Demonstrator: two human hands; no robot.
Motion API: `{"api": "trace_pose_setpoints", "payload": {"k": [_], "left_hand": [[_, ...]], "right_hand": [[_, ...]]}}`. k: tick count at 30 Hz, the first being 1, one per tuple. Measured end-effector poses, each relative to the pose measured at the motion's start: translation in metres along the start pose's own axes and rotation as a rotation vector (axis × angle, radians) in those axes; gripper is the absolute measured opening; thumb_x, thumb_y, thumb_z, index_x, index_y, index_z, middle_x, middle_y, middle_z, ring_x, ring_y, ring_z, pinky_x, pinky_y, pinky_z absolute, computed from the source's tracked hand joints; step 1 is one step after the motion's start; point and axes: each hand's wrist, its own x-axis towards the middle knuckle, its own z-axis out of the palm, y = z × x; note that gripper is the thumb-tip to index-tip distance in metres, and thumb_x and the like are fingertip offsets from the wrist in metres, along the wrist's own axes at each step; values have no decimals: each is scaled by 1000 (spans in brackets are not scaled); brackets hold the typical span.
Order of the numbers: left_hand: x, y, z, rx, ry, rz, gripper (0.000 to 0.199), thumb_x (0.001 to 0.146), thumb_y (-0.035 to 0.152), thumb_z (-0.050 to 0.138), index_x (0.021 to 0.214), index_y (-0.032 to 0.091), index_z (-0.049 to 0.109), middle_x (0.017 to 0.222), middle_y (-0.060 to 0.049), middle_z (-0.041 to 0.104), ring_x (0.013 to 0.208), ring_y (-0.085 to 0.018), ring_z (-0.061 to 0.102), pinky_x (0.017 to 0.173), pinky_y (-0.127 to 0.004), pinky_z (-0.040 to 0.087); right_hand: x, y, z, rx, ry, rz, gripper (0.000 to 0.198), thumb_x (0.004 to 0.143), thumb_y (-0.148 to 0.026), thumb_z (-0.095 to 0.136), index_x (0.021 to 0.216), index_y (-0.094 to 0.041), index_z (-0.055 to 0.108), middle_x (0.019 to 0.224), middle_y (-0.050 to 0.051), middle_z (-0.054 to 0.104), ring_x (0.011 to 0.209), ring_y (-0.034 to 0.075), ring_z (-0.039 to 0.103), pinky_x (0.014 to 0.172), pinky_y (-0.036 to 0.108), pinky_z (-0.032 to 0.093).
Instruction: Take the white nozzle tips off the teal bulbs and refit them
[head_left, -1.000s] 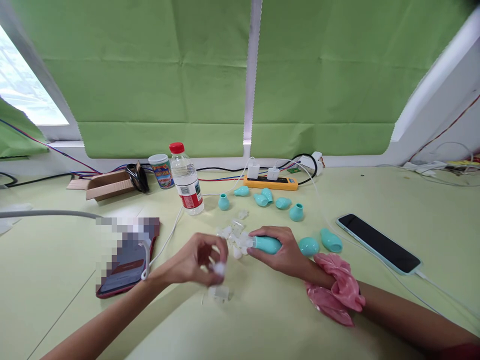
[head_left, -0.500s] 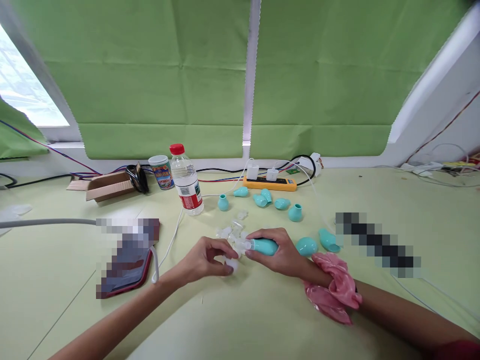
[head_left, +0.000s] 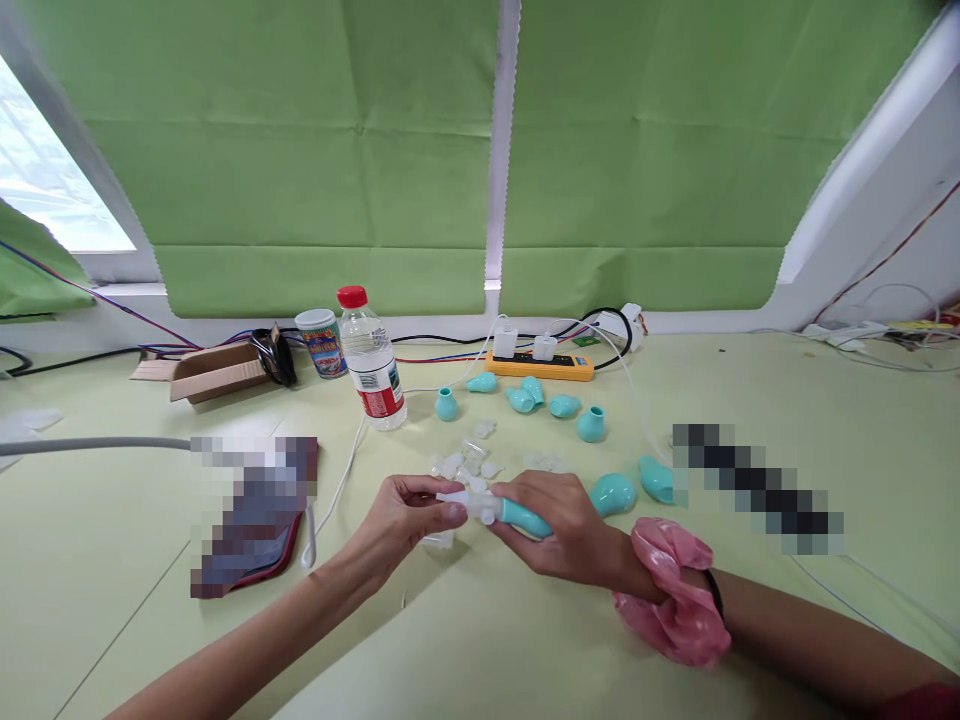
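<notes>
My right hand (head_left: 559, 525) is wrapped round a teal squeeze bulb (head_left: 525, 517), whose narrow end points left. A translucent plastic fitting (head_left: 484, 506) sits at the mouth of that bulb. Between its thumb and fingers, my left hand (head_left: 412, 515) pinches a pale pointed nozzle (head_left: 452, 497), which meets the fitting; whether they are joined I cannot tell. Just beyond the hands lies a loose pile of clear and white plastic parts (head_left: 472, 455). Another clear piece (head_left: 439, 540) rests under my left fingers. A second teal bulb (head_left: 613, 495) lies right of my right hand.
Several more teal bulbs (head_left: 564, 406) are spread farther back. Behind them is an orange power strip (head_left: 540, 367) with white plugs. A red-capped bottle (head_left: 373, 370), a can (head_left: 321, 345) and a cardboard box (head_left: 217, 372) stand at the back left. A phone (head_left: 259, 525) lies left, a blurred dark object (head_left: 757, 485) right.
My left hand has taken hold of the pointed nozzle and brought it against the fitting on the bulb. My right hand has shifted slightly nearer and tilted the bulb.
</notes>
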Motion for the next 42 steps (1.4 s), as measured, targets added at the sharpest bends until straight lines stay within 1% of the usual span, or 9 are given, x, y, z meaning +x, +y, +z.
{"api": "trace_pose_setpoints", "payload": {"k": [4, 8, 14, 18, 23, 27, 31, 36, 42], "left_hand": [[-5, -1, 6, -12, -7, 37, 18, 50, 15, 76, 65, 12, 68, 69, -1, 61, 65, -11, 57, 62, -20, 49], [-9, -2, 10, 97, -44, 179, 8, 58, 16, 72, 64, 13, 67, 65, 1, 55, 62, -8, 52, 57, -17, 46], [-10, -2, 10, 212, -74, 265, 8, 61, 16, 69, 62, 11, 64, 62, 0, 53, 59, -9, 51, 52, -19, 46], [-8, -3, 11, 208, -21, 303, 11, 61, 20, 69, 67, 12, 64, 70, -2, 60, 62, -13, 57, 57, -25, 51], [-15, 8, 16, 423, -15, 532, 15, 67, 22, 65, 80, 15, 66, 78, -3, 66, 70, -16, 61, 61, -24, 52], [-21, 38, 19, 531, 190, 773, 13, 67, 24, 63, 76, 15, 66, 78, -3, 66, 72, -17, 62, 67, -27, 54], [-6, 58, 4, 698, 438, 981, 14, 66, 26, 63, 74, 15, 64, 82, -3, 65, 83, -18, 60, 70, -27, 52], [37, 41, -36, 969, 430, 651, 19, 70, 32, 55, 72, 14, 61, 76, -4, 64, 65, -16, 58, 54, -24, 50], [50, 28, -56, 953, 443, 679, 19, 73, 28, 49, 84, 15, 57, 79, -3, 61, 72, -16, 58, 63, -27, 50]], "right_hand": [[1, -5, 0, 29, 70, -41, 20, 75, -25, 56, 92, -15, 58, 76, 7, 66, 65, 16, 60, 56, 26, 44], [5, -14, -1, 240, 95, 199, 18, 69, -28, 62, 81, -15, 63, 71, 5, 67, 63, 16, 61, 57, 23, 47], [6, -12, -2, 436, -109, 491, 19, 66, -35, 63, 70, -16, 66, 65, 3, 65, 63, 17, 60, 50, 22, 45], [11, -9, -1, 726, -206, 644, 26, 65, -38, 64, 73, -13, 64, 59, 1, 59, 47, 10, 51, 42, 20, 39], [18, -13, -2, 1012, -209, 651, 30, 68, -41, 61, 78, -13, 57, 66, 2, 58, 49, 8, 49, 47, 21, 43], [22, -4, -6, 851, -76, 511, 34, 73, -38, 58, 100, -18, 53, 101, 7, 55, 87, 16, 53, 74, 29, 46], [24, 13, -9, 485, -90, 434, 33, 75, -33, 55, 106, -22, 49, 115, 7, 48, 101, 19, 46, 82, 35, 42], [19, 26, 0, 39, -368, 245, 30, 72, -30, 57, 101, -18, 55, 113, 10, 49, 105, 23, 42, 89, 39, 36], [12, 24, 9, -125, -538, 140, 39, 82, -31, 45, 121, -26, 42, 114, 10, 44, 103, 24, 40, 83, 39, 39]]}}
